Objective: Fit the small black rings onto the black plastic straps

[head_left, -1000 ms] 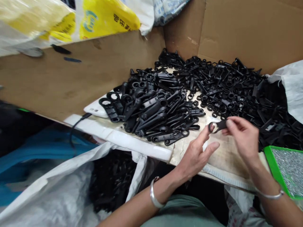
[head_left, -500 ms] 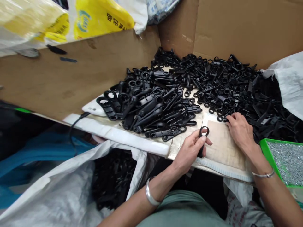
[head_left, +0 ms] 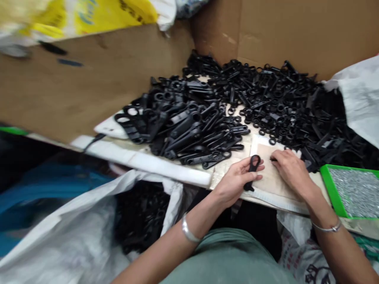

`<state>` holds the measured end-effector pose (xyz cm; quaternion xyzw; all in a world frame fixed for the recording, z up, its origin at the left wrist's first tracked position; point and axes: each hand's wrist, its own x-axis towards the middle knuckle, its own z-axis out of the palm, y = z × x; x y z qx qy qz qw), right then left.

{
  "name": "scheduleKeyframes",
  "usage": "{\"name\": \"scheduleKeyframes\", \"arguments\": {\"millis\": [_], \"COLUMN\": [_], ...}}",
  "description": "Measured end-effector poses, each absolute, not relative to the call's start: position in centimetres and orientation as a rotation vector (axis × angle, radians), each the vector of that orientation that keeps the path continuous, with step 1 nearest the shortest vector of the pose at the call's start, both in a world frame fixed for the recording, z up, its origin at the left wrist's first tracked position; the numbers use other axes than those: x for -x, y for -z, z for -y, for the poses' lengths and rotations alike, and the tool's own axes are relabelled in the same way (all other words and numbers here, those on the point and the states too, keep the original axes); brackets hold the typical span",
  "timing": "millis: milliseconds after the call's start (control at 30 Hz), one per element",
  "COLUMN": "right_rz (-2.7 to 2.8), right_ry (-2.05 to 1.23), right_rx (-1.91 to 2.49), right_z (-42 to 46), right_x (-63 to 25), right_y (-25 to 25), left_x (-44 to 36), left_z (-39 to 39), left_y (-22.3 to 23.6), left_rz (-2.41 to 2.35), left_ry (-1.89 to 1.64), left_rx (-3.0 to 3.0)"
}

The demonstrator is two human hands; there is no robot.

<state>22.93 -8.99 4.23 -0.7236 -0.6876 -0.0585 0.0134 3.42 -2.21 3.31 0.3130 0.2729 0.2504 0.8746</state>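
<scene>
My left hand (head_left: 237, 179) holds a black plastic handle part with a ring end (head_left: 252, 173) between thumb and fingers, ring upward, over the front edge of the work surface. My right hand (head_left: 288, 167) is closed in a pinch above the beige pad (head_left: 266, 181); a small dark piece shows at its fingertips, too small to name. Behind the hands lies a heap of small black plastic parts (head_left: 275, 106), some ring-shaped. Longer black handle parts (head_left: 189, 134) are piled to the left.
On the right stands a green tray (head_left: 334, 197) of small silvery metal pieces. A white foam strip (head_left: 142, 159) edges the table. Below left, an open white sack (head_left: 85, 228) contains black parts. Cardboard walls (head_left: 272, 35) enclose the back, and a white device (head_left: 111, 128) lies under the left pile.
My right hand has drawn back from the small parts toward my left hand, with a small dark piece at its fingertips. My left hand has turned the handle part so more of it shows.
</scene>
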Motion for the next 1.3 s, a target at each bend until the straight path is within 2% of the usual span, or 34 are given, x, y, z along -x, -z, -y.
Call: {"name": "scheduleKeyframes", "arguments": {"millis": [233,333,500,800,1000,1167,1300], "right_rz": [1.541,1.603,1.759,1.764,1.892,1.663,1.573], "right_ry": [-0.190,-0.096,0.146,0.225,0.313,0.185,0.023], "right_rx": [1.663,1.545,1.528,1.543,1.490,1.616,1.640], "right_z": [9.4,9.4,8.7,9.2,9.6,9.7,10.0], "right_x": [-21.6,-19.2,-17.8,-17.4,-17.6,-17.1,-17.2], "right_y": [-4.0,-4.1,-3.5,-3.3,-2.7,-1.9,-1.3], "left_x": [-3.5,-3.6,-3.8,-2.6,-2.5,-2.6,-1.8], "left_z": [1.8,1.9,2.2,2.4,2.2,3.0,2.8], "left_y": [-2.0,-1.8,-1.8,-2.0,-1.2,-1.9,-2.9], "left_rz": [-0.504,-0.434,-0.371,-0.545,-0.509,-0.657,-0.570], "left_ry": [-0.582,-0.591,-0.609,-0.619,-0.571,-0.532,-0.495], "left_rx": [-0.636,-0.688,-0.810,-1.332,-1.475,-1.543,-1.577]}}
